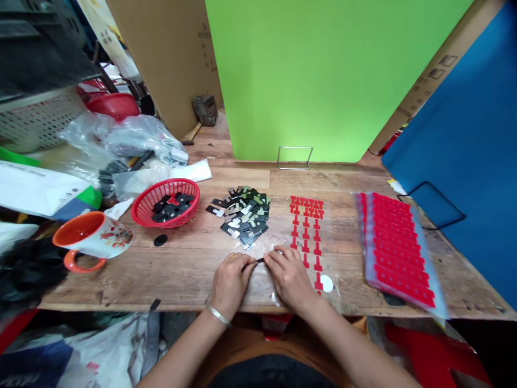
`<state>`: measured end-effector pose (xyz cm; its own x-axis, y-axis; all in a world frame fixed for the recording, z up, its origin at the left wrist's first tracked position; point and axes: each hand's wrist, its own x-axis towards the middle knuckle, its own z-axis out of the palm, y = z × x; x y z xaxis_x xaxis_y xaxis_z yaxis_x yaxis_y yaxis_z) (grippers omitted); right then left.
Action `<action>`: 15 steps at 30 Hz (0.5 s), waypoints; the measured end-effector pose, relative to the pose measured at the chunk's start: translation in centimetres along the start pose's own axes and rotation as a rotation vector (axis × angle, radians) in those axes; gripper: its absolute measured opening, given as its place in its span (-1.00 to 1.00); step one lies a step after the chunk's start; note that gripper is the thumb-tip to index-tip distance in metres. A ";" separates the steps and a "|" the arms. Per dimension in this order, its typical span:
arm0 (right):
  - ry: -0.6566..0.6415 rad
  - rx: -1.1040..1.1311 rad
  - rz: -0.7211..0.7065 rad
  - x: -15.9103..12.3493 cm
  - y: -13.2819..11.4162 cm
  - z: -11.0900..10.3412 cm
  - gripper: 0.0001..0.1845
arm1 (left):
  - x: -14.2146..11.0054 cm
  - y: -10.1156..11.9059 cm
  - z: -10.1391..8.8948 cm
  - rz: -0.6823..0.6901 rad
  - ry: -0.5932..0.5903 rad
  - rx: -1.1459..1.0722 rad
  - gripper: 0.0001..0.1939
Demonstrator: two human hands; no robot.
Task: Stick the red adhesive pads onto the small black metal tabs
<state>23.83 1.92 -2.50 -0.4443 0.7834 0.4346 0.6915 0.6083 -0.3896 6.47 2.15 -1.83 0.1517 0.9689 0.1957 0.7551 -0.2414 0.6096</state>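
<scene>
My left hand (231,281), with a bracelet (218,316) at the wrist, and my right hand (290,276) meet near the table's front edge. Between their fingertips they pinch a small dark flat piece (259,260), mostly hidden by the fingers. Just beyond lies a loose pile of flat black and silvery notched plates (246,213). Right of it, red T-shaped stickers (306,234) stand in columns on a clear sheet, whose lower part is near my right hand. A red basket (139,211) at left holds more black plates and one red piece.
An orange and white mug (117,235) stands left of the basket. Stacked sheets of red stickers (398,242) lie at right. A green board (299,81) and a blue board (464,161) stand behind, with wire stands. Plastic bags (133,134) crowd the back left.
</scene>
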 end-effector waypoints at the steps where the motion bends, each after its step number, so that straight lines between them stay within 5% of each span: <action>1: 0.006 0.036 0.021 0.0 0.0 -0.1 -0.66 | 0.1 0.1 -0.1 -0.017 -0.005 -0.006 -0.85; 8: 0.123 0.299 0.210 -0.6 0.7 -0.9 -0.62 | 1.5 -0.2 -1.1 -0.293 -0.131 -0.337 -0.78; 15: 0.135 0.358 0.234 -0.5 0.7 -1.3 -0.66 | 2.0 1.0 -1.7 -0.469 -0.253 -0.745 -0.69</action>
<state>25.32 1.78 -1.92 -0.2044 0.8961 0.3941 0.5129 0.4409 -0.7366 6.39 3.78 0.48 0.1350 0.9387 -0.3172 0.1806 0.2914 0.9394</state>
